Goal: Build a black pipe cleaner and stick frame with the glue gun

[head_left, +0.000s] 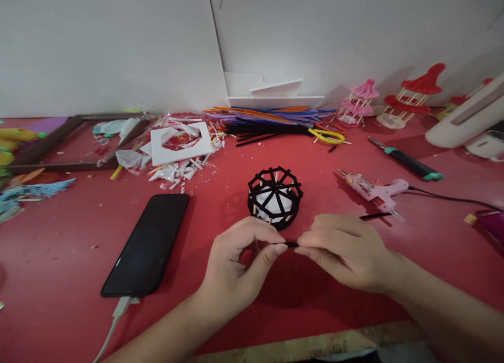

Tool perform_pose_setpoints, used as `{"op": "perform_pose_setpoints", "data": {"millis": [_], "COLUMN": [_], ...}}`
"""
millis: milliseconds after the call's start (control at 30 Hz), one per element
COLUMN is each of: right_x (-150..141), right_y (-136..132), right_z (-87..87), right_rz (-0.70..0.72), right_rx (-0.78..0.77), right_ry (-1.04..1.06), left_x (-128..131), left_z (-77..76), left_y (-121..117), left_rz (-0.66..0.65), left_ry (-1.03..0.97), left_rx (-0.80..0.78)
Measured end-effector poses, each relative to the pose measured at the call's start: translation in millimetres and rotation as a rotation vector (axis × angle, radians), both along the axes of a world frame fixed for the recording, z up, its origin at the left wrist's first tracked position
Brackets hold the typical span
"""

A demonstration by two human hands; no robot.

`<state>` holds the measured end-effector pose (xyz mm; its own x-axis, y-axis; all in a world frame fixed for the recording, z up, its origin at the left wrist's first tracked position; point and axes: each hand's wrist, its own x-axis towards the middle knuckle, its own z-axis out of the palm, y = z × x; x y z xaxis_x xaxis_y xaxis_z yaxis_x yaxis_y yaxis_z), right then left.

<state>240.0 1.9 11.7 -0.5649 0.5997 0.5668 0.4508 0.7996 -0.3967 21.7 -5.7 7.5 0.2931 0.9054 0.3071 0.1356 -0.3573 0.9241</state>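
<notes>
My left hand (236, 266) and my right hand (346, 250) meet low in the middle of the head view, above the red table (220, 195). Both pinch a thin black pipe cleaner (292, 244), whose far end sticks out past my right hand. Just behind my fingers sits a round black lattice frame (275, 196) built of pipe cleaner and small sticks, with a white piece inside it. Neither hand touches that frame.
A black phone (147, 245) on a white cable lies to the left. A pink glue gun (374, 189) and a craft knife (407, 162) lie at right. Coloured pipe cleaners (271, 120), white scraps (173, 148), a wooden frame (51, 142) and small pagoda models (413, 98) line the back.
</notes>
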Motion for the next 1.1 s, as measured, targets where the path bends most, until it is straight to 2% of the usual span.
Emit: {"op": "perform_pose_setpoints", "data": {"millis": [100, 267, 367, 533, 700, 833, 1100], "right_x": [2, 5, 1, -7, -6, -4, -3], "right_y": [2, 10, 11, 9, 11, 13, 12], "right_z": [-1.1, -2.2, -3.1, -5.0, -8.8, -11.4, -10.9], "right_rz": [-0.044, -0.177, -0.18, -0.182, -0.203, -0.2, -0.165], "right_rx": [0.009, -0.02, 0.005, 0.097, 0.101, 0.079, 0.002], "right_ry": [-0.006, -0.018, -0.037, -0.074, -0.073, -0.053, -0.038], "left_x": [0, 1, 1, 4, 7, 7, 5], "left_z": [-3.4, -10.4, -12.2, -12.6, -12.3, -11.1, -10.7], "left_y": [2, 8, 8, 4, 6, 8, 9], "left_rz": [0.09, 0.335, 0.325, 0.317, 0.273, 0.26, 0.284], "left_ry": [0.037, -0.053, -0.023, -0.003, 0.031, 0.135, 0.133], "left_rx": [-0.022, -0.235, -0.348, -0.355, -0.387, -0.365, -0.244]}}
